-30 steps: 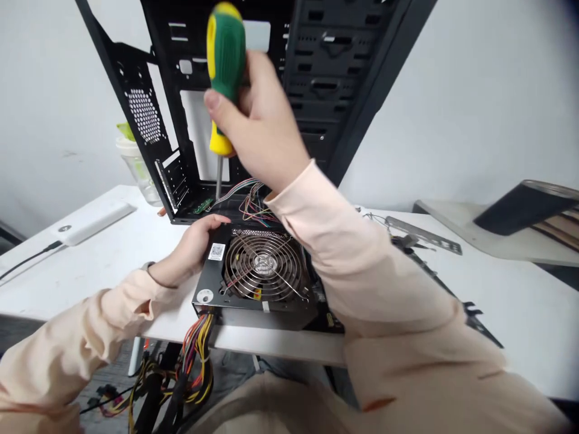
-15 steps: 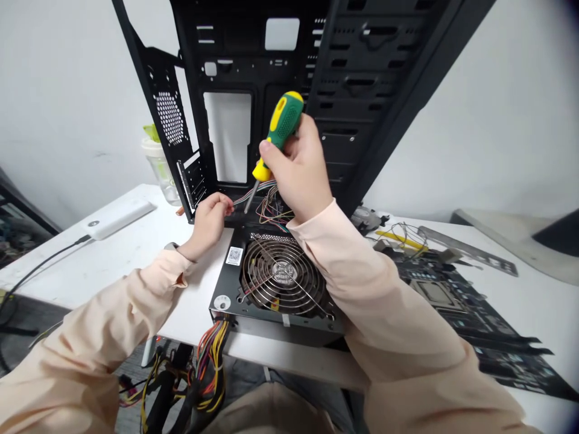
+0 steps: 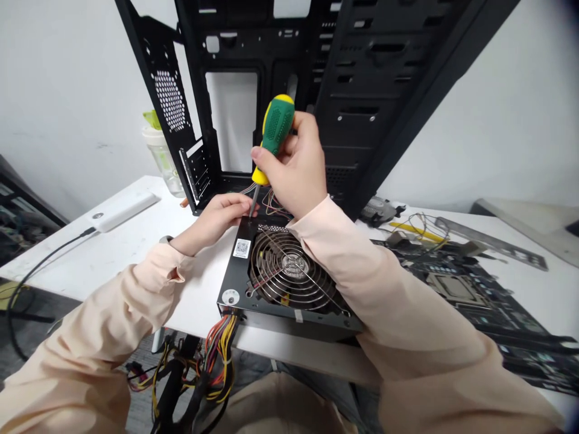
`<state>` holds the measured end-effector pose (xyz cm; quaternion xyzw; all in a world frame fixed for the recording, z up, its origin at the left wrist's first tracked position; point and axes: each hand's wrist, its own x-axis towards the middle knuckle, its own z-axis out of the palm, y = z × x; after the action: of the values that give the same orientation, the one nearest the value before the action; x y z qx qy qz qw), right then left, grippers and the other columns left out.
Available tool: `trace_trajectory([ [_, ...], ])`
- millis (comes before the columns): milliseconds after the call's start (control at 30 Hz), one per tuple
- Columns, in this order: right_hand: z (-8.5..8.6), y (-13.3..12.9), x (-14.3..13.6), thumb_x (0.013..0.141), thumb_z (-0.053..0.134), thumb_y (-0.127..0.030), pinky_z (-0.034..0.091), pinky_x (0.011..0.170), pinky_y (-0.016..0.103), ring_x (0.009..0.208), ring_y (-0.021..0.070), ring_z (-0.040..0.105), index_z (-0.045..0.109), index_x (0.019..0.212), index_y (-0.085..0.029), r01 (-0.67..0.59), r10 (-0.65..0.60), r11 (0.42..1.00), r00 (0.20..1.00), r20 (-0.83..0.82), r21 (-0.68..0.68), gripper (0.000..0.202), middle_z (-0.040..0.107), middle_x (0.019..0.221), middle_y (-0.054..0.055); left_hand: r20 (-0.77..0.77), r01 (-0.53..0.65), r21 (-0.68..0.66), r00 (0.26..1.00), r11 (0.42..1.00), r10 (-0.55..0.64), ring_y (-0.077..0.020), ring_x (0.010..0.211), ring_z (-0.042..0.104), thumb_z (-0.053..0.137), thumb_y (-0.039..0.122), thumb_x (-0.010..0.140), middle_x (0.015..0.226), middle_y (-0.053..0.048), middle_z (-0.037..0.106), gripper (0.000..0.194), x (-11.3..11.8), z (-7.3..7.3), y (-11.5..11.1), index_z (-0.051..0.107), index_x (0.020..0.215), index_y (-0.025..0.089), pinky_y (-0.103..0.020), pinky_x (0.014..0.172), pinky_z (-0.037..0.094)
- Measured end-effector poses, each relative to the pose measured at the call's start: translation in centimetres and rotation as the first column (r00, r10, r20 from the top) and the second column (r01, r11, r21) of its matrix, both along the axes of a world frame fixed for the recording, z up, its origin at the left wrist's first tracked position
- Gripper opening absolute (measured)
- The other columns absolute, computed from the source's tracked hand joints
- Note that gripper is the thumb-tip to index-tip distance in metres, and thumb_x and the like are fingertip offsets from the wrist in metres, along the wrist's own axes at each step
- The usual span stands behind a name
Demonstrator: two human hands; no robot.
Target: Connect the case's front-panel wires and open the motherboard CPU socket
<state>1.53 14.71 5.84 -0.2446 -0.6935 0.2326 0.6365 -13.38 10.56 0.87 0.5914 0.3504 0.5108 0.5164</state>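
Green-and-yellow screwdriver [image 3: 277, 129] is clamped in our right grip [image 3: 301, 166], shaft angled down. Left grip [image 3: 219, 220] has its fingers bunched just beside the tip; can't tell whether we're pinching anything there. Power supply [image 3: 292, 268] lies on the bench [image 3: 205, 280], nearer us than both grips, its far left edge right by the tip; contact unclear. Case [image 3: 348, 135] stands beyond the grips. Looks like we're at the lining-up step on that edge. Next move probably calls for steady left fingers and a squarer shaft before turning.
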Motion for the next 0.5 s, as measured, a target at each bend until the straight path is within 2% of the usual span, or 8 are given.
trace_trajectory([
  [167, 0.1, -0.4, 0.0, 0.077, 0.066, -0.050, 0.051, 0.069, 0.028, 0.076, 0.0136, 0.063, 0.038, 0.103, -0.026, 0.000, 0.000, 1.000, 1.000, 0.028, 0.013, 0.045, 0.056, 0.076, -0.005, -0.041, 0.010, 0.057, 0.999, 0.998, -0.008, -0.0097, 0.063, 0.056, 0.079, 0.044, 0.066, 0.069, 0.000, 0.064, 0.031, -0.3, -0.1, 0.1, 0.070, 0.071, 0.015, -0.021, 0.058, 0.043],
  [400, 0.3, -1.0, -0.1, 0.078, 0.066, -0.047, 0.051, 0.067, 0.030, 0.078, 0.0159, 0.063, 0.040, 0.103, -0.027, 0.021, -0.021, 1.000, 0.998, 0.058, -0.002, 0.042, 0.057, 0.077, -0.003, -0.079, -0.012, 0.115, 0.997, 0.993, 0.021, -0.0095, 0.061, 0.054, 0.078, 0.047, 0.068, 0.069, -0.001, 0.065, 0.033, -0.4, -0.2, 0.0, 0.071, 0.073, 0.015, -0.022, 0.057, 0.042],
  [500, 0.4, -1.2, 0.0, 0.080, 0.064, -0.044, 0.053, 0.070, 0.032, 0.078, 0.0167, 0.063, 0.039, 0.107, -0.029, -0.037, 0.041, 0.999, 0.995, 0.096, -0.036, 0.040, 0.059, 0.080, -0.002, -0.094, -0.014, 0.121, 0.995, 0.993, 0.026, -0.0108, 0.062, 0.055, 0.078, 0.047, 0.068, 0.069, -0.002, 0.065, 0.033, -0.5, -0.3, 0.1, 0.071, 0.074, 0.015, -0.022, 0.057, 0.043],
])
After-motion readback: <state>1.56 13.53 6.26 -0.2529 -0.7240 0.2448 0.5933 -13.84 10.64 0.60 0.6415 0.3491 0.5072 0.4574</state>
